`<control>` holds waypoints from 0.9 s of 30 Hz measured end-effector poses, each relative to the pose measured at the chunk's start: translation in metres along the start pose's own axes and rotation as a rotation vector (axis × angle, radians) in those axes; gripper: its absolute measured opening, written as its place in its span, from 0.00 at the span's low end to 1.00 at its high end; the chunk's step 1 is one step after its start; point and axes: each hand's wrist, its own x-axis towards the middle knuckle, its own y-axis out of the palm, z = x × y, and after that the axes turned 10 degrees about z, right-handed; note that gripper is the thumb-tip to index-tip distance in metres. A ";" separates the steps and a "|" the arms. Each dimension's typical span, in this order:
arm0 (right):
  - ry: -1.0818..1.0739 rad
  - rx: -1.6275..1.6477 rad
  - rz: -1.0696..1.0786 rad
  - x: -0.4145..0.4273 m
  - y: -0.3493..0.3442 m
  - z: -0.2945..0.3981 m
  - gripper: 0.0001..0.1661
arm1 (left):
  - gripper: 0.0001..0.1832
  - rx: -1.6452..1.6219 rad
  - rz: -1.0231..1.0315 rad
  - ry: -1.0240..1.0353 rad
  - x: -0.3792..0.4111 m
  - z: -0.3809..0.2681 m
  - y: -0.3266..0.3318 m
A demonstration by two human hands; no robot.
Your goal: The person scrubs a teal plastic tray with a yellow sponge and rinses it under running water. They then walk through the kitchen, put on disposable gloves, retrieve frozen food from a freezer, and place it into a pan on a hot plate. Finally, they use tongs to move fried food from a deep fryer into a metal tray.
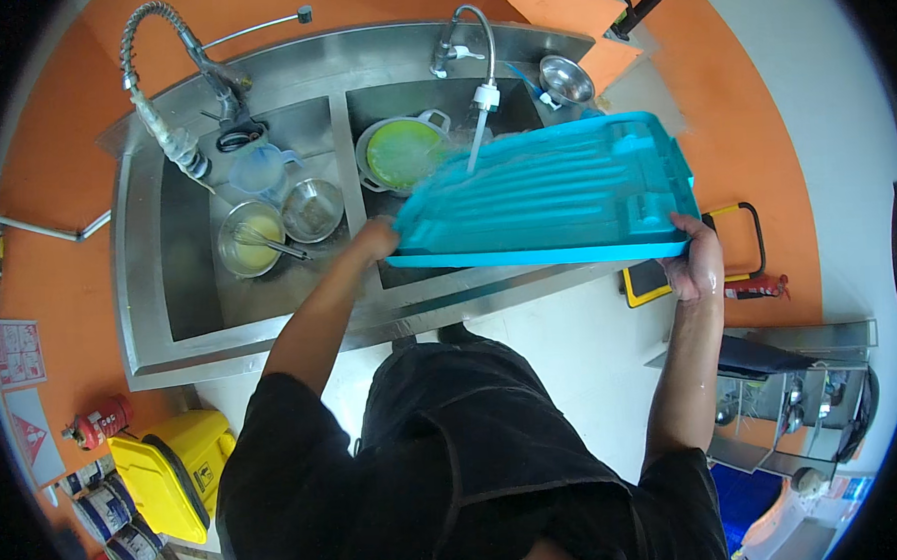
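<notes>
Both my hands hold a large turquoise plastic lid (pixel 535 194) tilted over the right basin of a steel double sink (pixel 248 326). My left hand (pixel 375 240) grips its left end, and my wet right hand (pixel 694 258) holds the near right corner, thumb on top. A stream of water (pixel 477 140) runs from the gooseneck faucet (pixel 490 53) onto the lid's ribbed surface. Behind the lid's left end, in the same basin, sits a pale two-handled pot (pixel 365 152) with something bright green (pixel 405 153) in it. The lid covers much of that basin.
The left basin holds a bowl of yellowish liquid (pixel 256 254) with a whisk (pixel 267 241), a metal bowl (pixel 312 211) and a clear plastic jug (pixel 257 168). Above it hangs a spring-hose sprayer (pixel 180 149). A steel bowl (pixel 566 80) stands at the back right corner. A yellow bin (pixel 164 472) is at lower left.
</notes>
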 end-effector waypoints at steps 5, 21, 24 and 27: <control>-0.169 -0.199 -0.092 -0.038 0.036 0.003 0.16 | 0.22 -0.092 0.265 -0.063 0.079 -0.038 0.072; -0.802 -1.473 0.334 -0.137 -0.043 0.000 0.23 | 0.57 -1.724 0.886 0.481 0.031 -0.156 -0.048; -0.808 -1.392 0.648 -0.109 -0.073 -0.013 0.26 | 0.58 -1.747 0.773 0.459 0.039 -0.108 -0.076; -0.646 -1.483 0.855 -0.100 -0.084 -0.007 0.24 | 0.53 -1.491 0.657 0.270 0.003 -0.100 -0.090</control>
